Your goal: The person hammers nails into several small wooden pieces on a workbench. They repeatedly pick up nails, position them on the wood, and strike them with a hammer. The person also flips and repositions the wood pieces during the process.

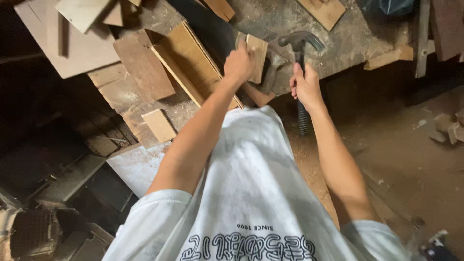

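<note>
White short-sleeved T-shirt, dark print, bare forearms

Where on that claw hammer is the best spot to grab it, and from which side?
The hammer is best taken by its ribbed dark grip low on the handle, from the near side. The right hand wraps the shaft higher up, and the grip end sticks out below it toward the person, away from the head.

My left hand holds a small flat wooden block over the dusty workbench; just right, my right hand grips a steel claw hammer. A long wooden plank lies left.
</note>
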